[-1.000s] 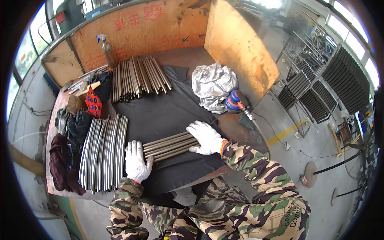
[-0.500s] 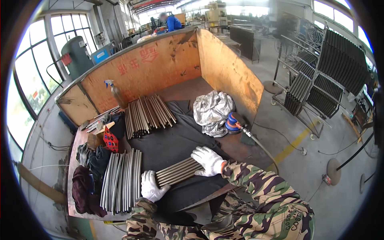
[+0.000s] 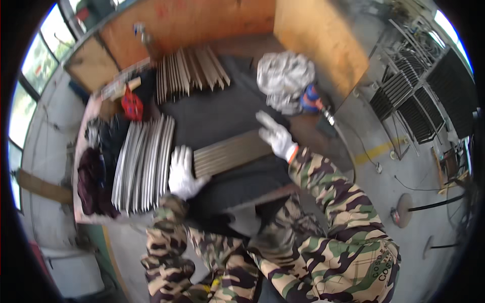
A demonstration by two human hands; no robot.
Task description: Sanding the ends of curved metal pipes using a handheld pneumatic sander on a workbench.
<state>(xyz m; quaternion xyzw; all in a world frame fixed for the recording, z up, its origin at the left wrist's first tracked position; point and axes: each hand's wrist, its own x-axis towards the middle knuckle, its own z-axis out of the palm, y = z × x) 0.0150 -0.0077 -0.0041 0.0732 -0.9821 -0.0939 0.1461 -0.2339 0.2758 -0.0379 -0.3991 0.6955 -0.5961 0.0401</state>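
The left grip [image 3: 184, 174], a white-gloved hand, is held flat, its fingers extended and its thumb spread toward the left ends of a row of grey-brown metal tubes [image 3: 232, 153]; nothing is seen to be clasped in it. The right grip [image 3: 276, 136], gloved likewise, is also open, its fingers parted, at the row's right ends; whether the tubes are pressed by either palm cannot be told through the blur. The row is laid between the two grips, side by side, on a black cloth [image 3: 217, 118]. The tubes are judged to be stiff, fairly light singly but weighty together, hard to break, and apt to roll or slide under smooth gloves; they would best be taken near both ends, squeezed inward as one layer. Just left of the left grip, a batch of brighter metal tubes [image 3: 143, 164] is laid. Beyond both grips, a darker bundle of tubes [image 3: 189, 73] is set toward the back of the counter [image 3: 245, 46]. Beyond the right grip, a crumpled silvery cloth [image 3: 284, 76] is placed, with a blue-and-orange sander [image 3: 312, 99] beside it.
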